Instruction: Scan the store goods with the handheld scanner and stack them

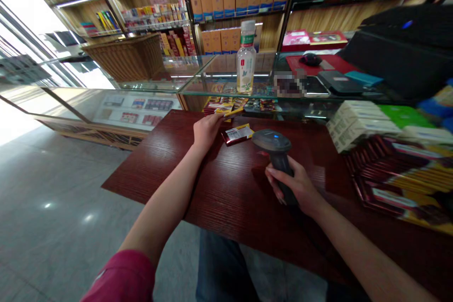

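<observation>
My right hand [295,181] is wrapped round the handle of a black barcode scanner [272,140] with a blue light lit on its head. The scanner is held upright above the dark wooden table [219,184]. At the table's far edge, my left hand [206,130] pinches a thin yellow-edged packet [233,113], seen nearly edge-on. Between the two hands a flat dark-red and yellow packet [238,134] lies on the wood, a pale printed label facing up. What is inside the packets cannot be made out.
Stacked dark-red and yellow packets [392,174] and white boxes [361,122] fill the table's right side. A clear bottle [246,61] stands on the glass counter [212,78] behind. Further back are a wicker basket [123,59], a mouse [310,59] and loaded shelves.
</observation>
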Demonstrator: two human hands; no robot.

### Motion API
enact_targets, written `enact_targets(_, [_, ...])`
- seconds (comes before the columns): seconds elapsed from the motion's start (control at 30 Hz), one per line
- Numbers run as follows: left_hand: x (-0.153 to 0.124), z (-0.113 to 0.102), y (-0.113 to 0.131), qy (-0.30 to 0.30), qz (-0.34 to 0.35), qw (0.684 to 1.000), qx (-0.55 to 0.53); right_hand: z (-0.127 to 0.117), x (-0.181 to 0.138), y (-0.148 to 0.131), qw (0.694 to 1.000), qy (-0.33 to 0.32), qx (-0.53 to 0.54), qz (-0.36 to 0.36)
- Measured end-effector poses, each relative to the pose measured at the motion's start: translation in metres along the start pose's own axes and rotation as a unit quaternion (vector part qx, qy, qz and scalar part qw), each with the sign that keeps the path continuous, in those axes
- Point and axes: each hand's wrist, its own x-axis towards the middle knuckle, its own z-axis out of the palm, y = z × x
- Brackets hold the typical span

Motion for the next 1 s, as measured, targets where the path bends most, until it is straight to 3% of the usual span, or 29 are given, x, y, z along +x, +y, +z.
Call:
enact_targets(0.4, [-0.009,0.005,0.033,-0.017,-0.089,0.967,-0.24,-0.005,0.004,0.009,0.998,-0.041,-0.016,-0.039])
enact_targets(0.7, [-0.009,0.003,0.047,-0.033,-0.134,0.961,-0.241,-0.002,0.005,0.009,0.997,-0.047,-0.034,-0.044])
enact_targets(0.87, [-0.011,0.002,0.049,-0.043,-0.102,0.961,-0.254,-0.001,-0.006,-0.001,0.999,-0.023,-0.001,-0.049])
enact_targets(1.0, [-0.024,0.003,0.074,-0.032,-0.021,0.966,-0.255,-0.011,-0.031,-0.008,0.997,0.024,0.031,-0.071])
